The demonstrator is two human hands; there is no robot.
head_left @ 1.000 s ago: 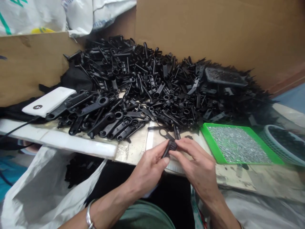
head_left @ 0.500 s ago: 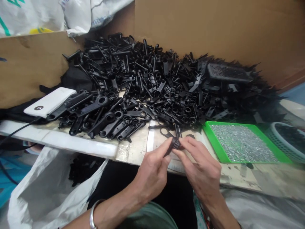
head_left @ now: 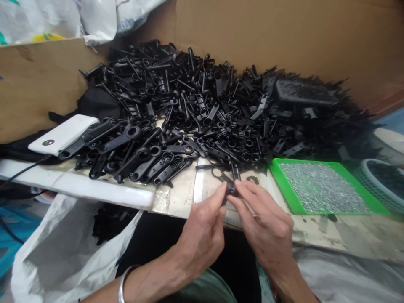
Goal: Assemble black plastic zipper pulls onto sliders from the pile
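Note:
Between my two hands is a small black plastic part (head_left: 231, 189) with a ribbed edge, held just above the table's front edge. My left hand (head_left: 205, 227) is closed, its thumb and fingers pinching the part from the left. From the right, the fingertips of my right hand (head_left: 265, 214) press on the same part. Much of the piece is covered by my fingers. Just beyond it on the table lies a black ring-ended lever (head_left: 217, 172), next to a short upright black piece (head_left: 235, 170).
A large heap of black plastic parts (head_left: 176, 92) fills the back. At right, a green tray (head_left: 285, 198) holds small metal pins, beside a basket (head_left: 372, 181). On the left sit a white power bank (head_left: 63, 132) with a cable and, below, an open white sack (head_left: 63, 252).
The black part has turned slightly between my fingers, and my left hand has rotated a little. The whole view has shifted slightly. Both hands keep their grip.

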